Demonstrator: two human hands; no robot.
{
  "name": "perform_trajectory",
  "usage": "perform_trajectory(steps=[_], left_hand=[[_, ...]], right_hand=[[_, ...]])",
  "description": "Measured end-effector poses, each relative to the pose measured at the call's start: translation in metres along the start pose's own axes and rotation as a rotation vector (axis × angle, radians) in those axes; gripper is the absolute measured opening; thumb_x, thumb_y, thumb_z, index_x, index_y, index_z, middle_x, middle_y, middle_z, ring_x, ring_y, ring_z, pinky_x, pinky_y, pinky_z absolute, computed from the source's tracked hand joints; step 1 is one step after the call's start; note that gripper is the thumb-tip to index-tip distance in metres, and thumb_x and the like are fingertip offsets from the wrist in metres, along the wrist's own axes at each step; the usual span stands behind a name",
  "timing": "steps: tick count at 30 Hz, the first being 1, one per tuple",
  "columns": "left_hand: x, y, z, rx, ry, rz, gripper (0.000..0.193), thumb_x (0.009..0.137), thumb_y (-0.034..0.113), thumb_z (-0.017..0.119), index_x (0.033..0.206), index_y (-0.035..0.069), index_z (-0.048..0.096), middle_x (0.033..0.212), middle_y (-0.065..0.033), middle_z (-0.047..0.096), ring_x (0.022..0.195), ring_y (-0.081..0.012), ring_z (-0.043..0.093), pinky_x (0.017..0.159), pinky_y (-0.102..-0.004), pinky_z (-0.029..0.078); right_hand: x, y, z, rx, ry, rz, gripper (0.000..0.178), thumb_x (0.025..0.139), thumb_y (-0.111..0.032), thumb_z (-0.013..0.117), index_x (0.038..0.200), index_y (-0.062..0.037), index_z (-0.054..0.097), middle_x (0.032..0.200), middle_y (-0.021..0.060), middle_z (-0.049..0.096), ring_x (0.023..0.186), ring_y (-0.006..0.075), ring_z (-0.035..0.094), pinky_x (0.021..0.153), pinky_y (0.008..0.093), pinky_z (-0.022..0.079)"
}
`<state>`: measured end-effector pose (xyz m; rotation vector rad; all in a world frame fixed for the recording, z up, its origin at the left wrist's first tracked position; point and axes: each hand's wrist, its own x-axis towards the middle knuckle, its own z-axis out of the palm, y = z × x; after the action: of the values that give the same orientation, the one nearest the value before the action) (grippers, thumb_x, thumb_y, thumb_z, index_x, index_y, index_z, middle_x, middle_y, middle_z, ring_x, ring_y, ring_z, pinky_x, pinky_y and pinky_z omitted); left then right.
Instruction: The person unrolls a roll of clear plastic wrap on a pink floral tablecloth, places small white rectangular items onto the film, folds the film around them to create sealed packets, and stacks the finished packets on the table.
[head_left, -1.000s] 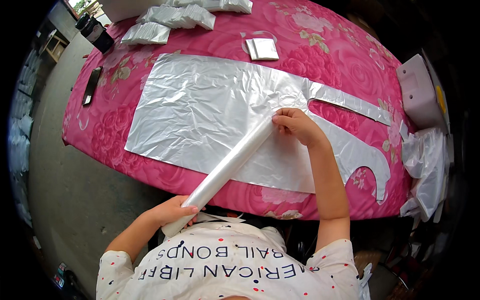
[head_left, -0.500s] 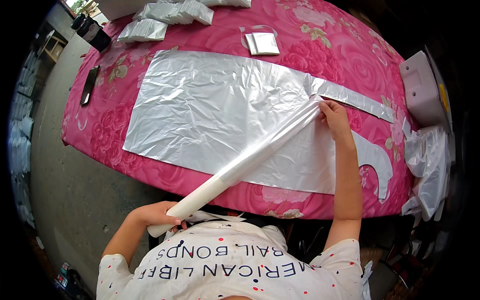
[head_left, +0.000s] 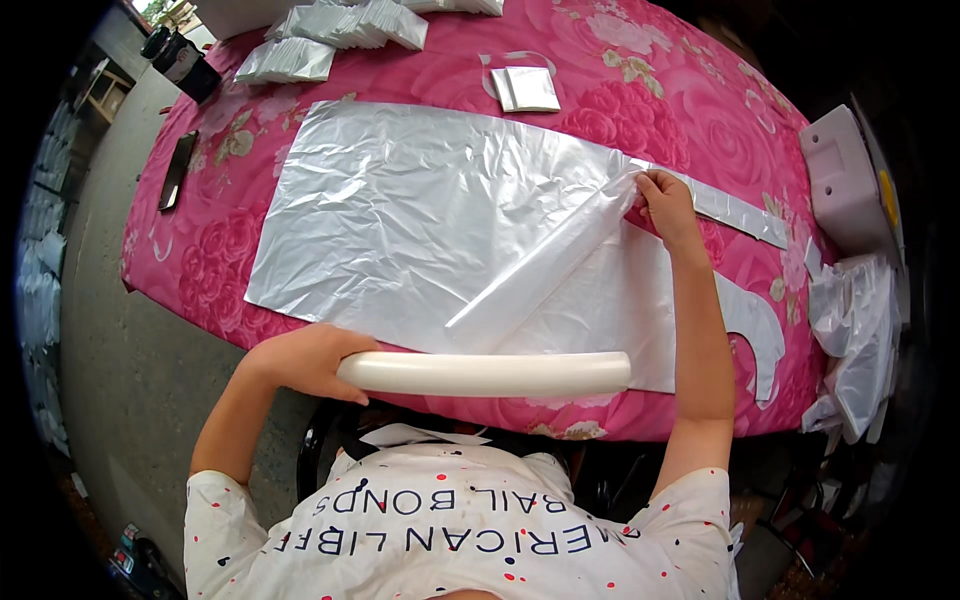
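Observation:
A large silver plastic bag [head_left: 400, 220] with two handle straps lies flat and creased on the pink floral tablecloth [head_left: 230, 250]. One strap [head_left: 745, 217] points to the far right, and the curved other strap [head_left: 760, 330] lies nearer me. My right hand [head_left: 665, 205] is closed in a pinch on the bag near the base of the far strap. From there a folded-over flap [head_left: 545, 265] runs diagonally toward the near edge. My left hand [head_left: 318, 362] grips one end of a smooth cream-white tube [head_left: 490, 373], level over the table's near edge and outside the flap.
Stacks of folded silver packets [head_left: 345, 28] lie at the far left, and a smaller pair of packets [head_left: 525, 90] beyond the bag. A dark bottle [head_left: 180, 65] and a phone [head_left: 178, 172] sit at the left. A pale box [head_left: 840, 165] and crumpled clear plastic [head_left: 855, 310] are at the right.
The tube has come out of the silver film around it and swung from diagonal to level, in my left hand. My right hand keeps its pinch, slightly farther away. A flap remains on the bag.

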<state>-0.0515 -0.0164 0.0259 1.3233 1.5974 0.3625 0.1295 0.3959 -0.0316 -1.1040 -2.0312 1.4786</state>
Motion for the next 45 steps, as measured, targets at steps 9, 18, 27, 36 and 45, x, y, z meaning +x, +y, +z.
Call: perform_trajectory(steps=[9, 18, 27, 36, 45], left_hand=[[0.105, 0.015, 0.021, 0.540, 0.629, 0.712, 0.039, 0.073, 0.018, 0.068, 0.108, 0.007, 0.056, 0.100, -0.0076, 0.058, 0.093, -0.0268, 0.056, 0.082, -0.0381, 0.046], [0.115, 0.018, 0.059, 0.628, 0.316, 0.554, 0.086, 0.080, 0.057, 0.045, 0.132, -0.010, 0.031, 0.143, -0.0221, 0.024, 0.136, -0.0317, 0.019, 0.111, -0.0414, 0.014], [0.117, 0.043, 0.103, 0.631, 0.466, 0.359, 0.088, 0.079, 0.061, 0.044, 0.131, -0.009, 0.034, 0.140, -0.0233, 0.030, 0.134, -0.0324, 0.024, 0.110, -0.0421, 0.017], [0.116, 0.051, 0.111, 0.544, 0.443, 0.400, 0.085, 0.080, 0.057, 0.047, 0.133, -0.007, 0.031, 0.143, -0.0224, 0.025, 0.135, -0.0319, 0.021, 0.110, -0.0412, 0.015], [0.115, 0.029, 0.090, 0.591, 0.265, 0.586, 0.082, 0.078, 0.051, 0.053, 0.137, -0.001, 0.028, 0.145, -0.0206, 0.022, 0.135, -0.0321, 0.020, 0.110, -0.0450, 0.015]], right_hand=[[0.023, -0.020, 0.046, -0.120, -0.218, -0.059, 0.016, 0.089, -0.015, 0.055, 0.083, -0.0012, 0.061, 0.065, -0.0018, 0.053, 0.056, 0.0054, 0.047, 0.053, 0.0210, 0.039], [0.030, -0.019, 0.045, -0.058, -0.095, -0.027, 0.020, 0.086, -0.016, 0.056, 0.097, 0.0002, 0.061, 0.072, 0.0029, 0.059, 0.062, 0.0102, 0.052, 0.058, 0.0257, 0.044], [-0.123, -0.037, 0.067, -0.464, -0.318, -0.740, 0.040, 0.077, -0.014, 0.065, 0.115, -0.0077, 0.057, 0.107, 0.0102, 0.057, 0.092, 0.0259, 0.056, 0.079, 0.0353, 0.045], [-0.103, 0.004, 0.003, -0.744, 0.080, -0.636, 0.050, 0.070, -0.004, 0.067, 0.118, -0.0082, 0.056, 0.100, 0.0115, 0.060, 0.092, 0.0297, 0.056, 0.081, 0.0392, 0.044], [-0.139, -0.011, -0.009, -0.613, -0.241, -0.647, 0.049, 0.067, -0.002, 0.066, 0.115, -0.0083, 0.058, 0.107, 0.0099, 0.059, 0.096, 0.0288, 0.055, 0.084, 0.0377, 0.043]])
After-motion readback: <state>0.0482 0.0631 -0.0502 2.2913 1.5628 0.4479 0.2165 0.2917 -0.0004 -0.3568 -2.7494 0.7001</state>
